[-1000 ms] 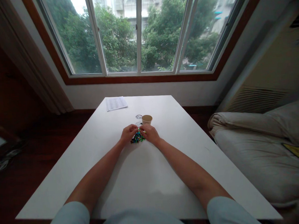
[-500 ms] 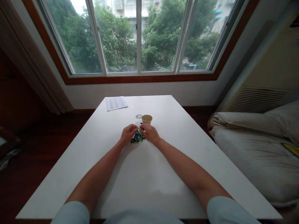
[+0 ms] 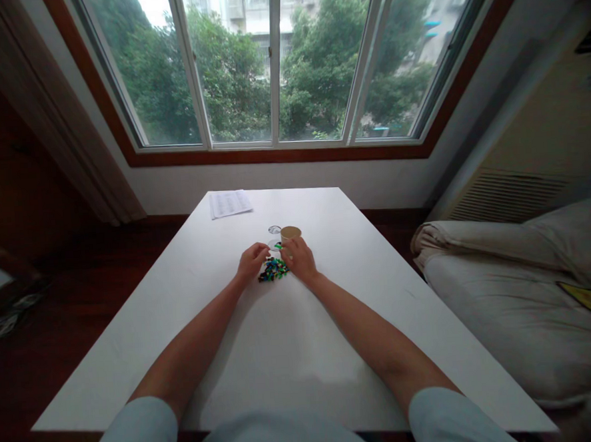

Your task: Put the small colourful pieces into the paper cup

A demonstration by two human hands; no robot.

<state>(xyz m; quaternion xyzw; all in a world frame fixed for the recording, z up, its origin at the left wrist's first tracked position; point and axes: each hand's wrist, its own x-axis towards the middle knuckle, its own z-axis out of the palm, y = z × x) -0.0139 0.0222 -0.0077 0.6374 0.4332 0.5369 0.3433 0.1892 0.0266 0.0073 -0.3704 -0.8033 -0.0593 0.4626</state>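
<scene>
A pile of small, bright pieces (image 3: 273,270), mostly green, blue, black and yellow, lies on the white table between my hands. My right hand (image 3: 300,259) is closed at the fingertips around a small green piece (image 3: 278,246), just in front of a tan paper cup (image 3: 291,232). Left of the pile, my left hand (image 3: 251,260) has its fingertips pinched together; what they hold, if anything, is too small to see. Behind the fingertips is a clear round dish or lid (image 3: 273,245), partly covered, and farther back lies another small round clear item (image 3: 274,229).
Printed paper sheets (image 3: 230,203) lie at the far left corner of the white table (image 3: 284,368). Beyond the table is a window (image 3: 271,69). A sofa or bed with a pale cover (image 3: 480,290) stands to the right, and a curtain (image 3: 68,108) hangs at left.
My hands have drawn slightly apart. The green piece now shows at my right fingertips near the cup, and more of the pile is uncovered.
</scene>
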